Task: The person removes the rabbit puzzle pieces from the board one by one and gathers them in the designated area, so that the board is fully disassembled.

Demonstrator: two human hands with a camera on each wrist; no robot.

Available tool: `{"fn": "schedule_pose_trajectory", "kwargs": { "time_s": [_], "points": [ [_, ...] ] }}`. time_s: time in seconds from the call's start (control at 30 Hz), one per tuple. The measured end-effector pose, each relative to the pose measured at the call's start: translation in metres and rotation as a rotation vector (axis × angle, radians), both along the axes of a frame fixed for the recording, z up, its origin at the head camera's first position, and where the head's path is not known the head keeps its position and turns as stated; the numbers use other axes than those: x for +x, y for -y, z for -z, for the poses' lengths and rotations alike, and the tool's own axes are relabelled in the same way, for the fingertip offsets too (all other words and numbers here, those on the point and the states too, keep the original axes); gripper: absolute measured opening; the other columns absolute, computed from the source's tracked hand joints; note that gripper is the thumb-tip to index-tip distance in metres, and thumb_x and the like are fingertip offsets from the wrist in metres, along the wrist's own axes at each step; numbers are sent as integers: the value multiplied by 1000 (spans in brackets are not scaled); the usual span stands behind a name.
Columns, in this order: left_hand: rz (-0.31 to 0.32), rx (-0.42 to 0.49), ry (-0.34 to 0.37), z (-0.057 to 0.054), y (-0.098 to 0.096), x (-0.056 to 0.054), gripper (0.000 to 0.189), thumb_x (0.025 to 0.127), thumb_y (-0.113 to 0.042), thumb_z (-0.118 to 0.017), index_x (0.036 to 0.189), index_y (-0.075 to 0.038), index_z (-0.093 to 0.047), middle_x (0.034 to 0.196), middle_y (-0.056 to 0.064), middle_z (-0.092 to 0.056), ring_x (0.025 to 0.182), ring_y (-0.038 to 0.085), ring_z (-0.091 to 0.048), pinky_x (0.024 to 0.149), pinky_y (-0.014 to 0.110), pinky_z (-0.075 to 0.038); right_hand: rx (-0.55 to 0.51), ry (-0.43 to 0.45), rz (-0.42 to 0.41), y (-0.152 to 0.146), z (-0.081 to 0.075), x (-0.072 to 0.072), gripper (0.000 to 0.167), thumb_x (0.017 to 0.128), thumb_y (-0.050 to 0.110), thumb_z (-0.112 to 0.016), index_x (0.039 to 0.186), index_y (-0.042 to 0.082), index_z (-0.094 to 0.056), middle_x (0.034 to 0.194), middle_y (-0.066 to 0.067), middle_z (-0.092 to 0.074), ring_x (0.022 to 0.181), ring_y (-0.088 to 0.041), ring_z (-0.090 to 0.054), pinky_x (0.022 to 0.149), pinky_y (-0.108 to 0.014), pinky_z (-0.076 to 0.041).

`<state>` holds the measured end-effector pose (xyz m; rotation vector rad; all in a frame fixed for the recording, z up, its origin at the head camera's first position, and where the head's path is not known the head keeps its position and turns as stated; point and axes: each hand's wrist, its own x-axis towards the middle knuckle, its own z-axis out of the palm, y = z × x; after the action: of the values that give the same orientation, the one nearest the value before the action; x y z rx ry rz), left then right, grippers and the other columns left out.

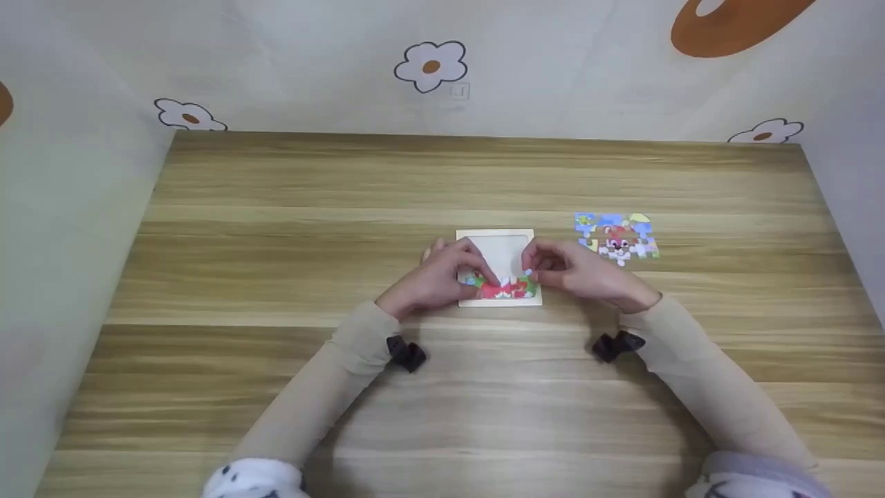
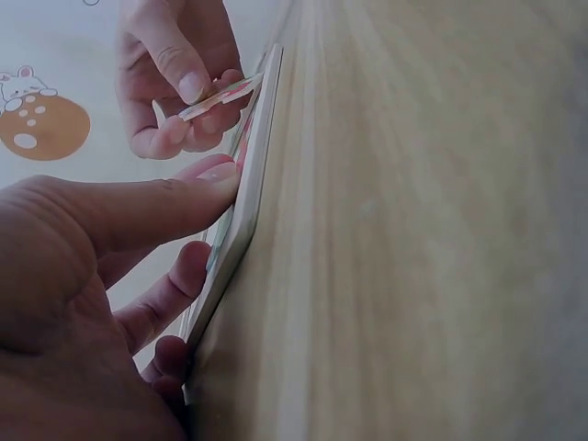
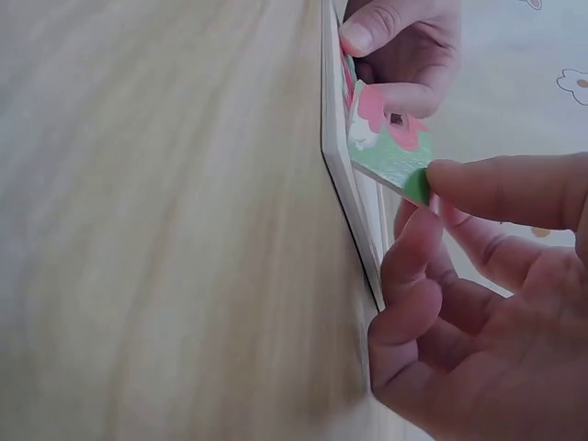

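Observation:
A shallow puzzle tray (image 1: 495,302) with a pale rim lies flat on the table between both hands. Along its near side runs a strip of joined jigsaw pieces (image 1: 520,287) in red, white and green. My right hand (image 1: 581,271) pinches the strip's right end between thumb and fingers; in the right wrist view that end of the jigsaw pieces (image 3: 390,152) slants up from the tray. With thumb and index fingertips, my left hand (image 1: 442,275) presses on the strip's left part. Its other fingers rest by the tray's left edge, as the left wrist view shows.
Right of the tray, beyond my right hand, lies a partly joined group of jigsaw pieces (image 1: 646,245) with an animal face on a blue ground. The wooden table (image 1: 290,200) meets a wall (image 1: 311,69) with flower drawings at the back.

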<state>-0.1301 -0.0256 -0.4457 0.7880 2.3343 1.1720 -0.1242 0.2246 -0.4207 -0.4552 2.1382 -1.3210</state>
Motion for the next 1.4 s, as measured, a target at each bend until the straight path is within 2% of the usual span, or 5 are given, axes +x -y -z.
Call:
{"fn": "schedule_pose_trajectory", "kwargs": {
  "time_s": [0.43, 0.8, 0.97, 1.1, 1.4],
  "points": [
    [7, -14, -24, -3, 3, 0, 27, 78, 0, -70, 98, -16, -78, 105, -1, -53, 106, 25, -36, 92, 44, -23, -28, -115, 103, -31, -8, 7, 10, 89, -5, -59, 99, -5, -60, 95, -13, -60, 87, -22, -55, 76, -24, -45],
    [41, -63, -7, -8, 11, 2, 33, 79, -1, -74, 107, -17, -76, 112, 3, -50, 111, 26, -33, 94, 42, -26, -62, -153, 161, -67, -7, 19, 10, 89, -8, -58, 99, -7, -59, 101, -16, -54, 91, -19, -56, 79, -22, -46],
    [41, -114, -10, -10, 12, -2, 34, 80, -4, -74, 109, -21, -76, 114, 4, -49, 111, 26, -33, 93, 43, -26, -13, -123, 217, -83, -10, 24, 15, 91, -2, -60, 104, -9, -59, 103, -15, -58, 93, -18, -57, 79, -21, -46],
    [6, -137, -10, -11, 15, -5, 33, 80, -6, -75, 109, -22, -76, 114, 4, -49, 110, 25, -33, 93, 44, -26, 50, -124, 249, -92, -12, 25, 18, 92, 1, -60, 109, -7, -58, 102, -14, -60, 94, -17, -58, 79, -21, -46],
    [7, -86, -41, -10, 20, -10, 32, 80, -5, -75, 109, -19, -76, 108, 6, -50, 108, 27, -36, 91, 42, -27, 128, -138, 274, -111, -14, 29, 19, 93, 0, -57, 111, -5, -58, 103, -15, -60, 92, -16, -56, 76, -22, -46]
  ]
}}
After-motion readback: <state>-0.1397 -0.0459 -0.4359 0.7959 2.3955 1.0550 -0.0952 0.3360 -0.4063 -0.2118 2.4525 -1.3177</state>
